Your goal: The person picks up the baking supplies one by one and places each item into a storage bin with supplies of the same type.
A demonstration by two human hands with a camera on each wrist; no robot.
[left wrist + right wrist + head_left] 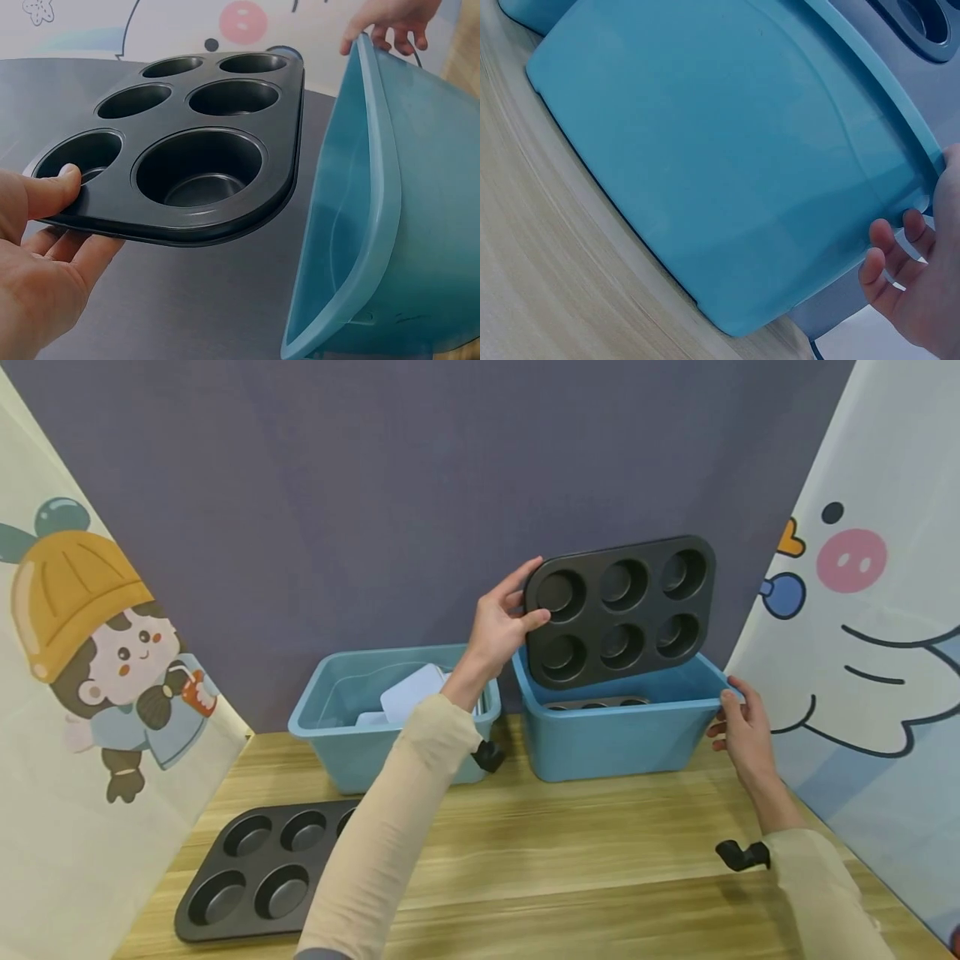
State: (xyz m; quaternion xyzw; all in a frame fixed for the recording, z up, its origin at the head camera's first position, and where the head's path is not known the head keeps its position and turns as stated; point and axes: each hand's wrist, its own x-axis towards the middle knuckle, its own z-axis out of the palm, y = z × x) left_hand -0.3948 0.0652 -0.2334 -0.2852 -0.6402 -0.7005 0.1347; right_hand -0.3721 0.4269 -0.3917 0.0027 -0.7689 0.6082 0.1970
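The person's left hand pinches a dark muffin tin, tilted up just above a blue bin; their right hand grips that bin's corner; another tin lies on the tabletop.

Beige left sleeve with a wrinkled cuff, small black fitting beside it, dark grey patch at its lower edge, matching beige right sleeve, second black fitting there
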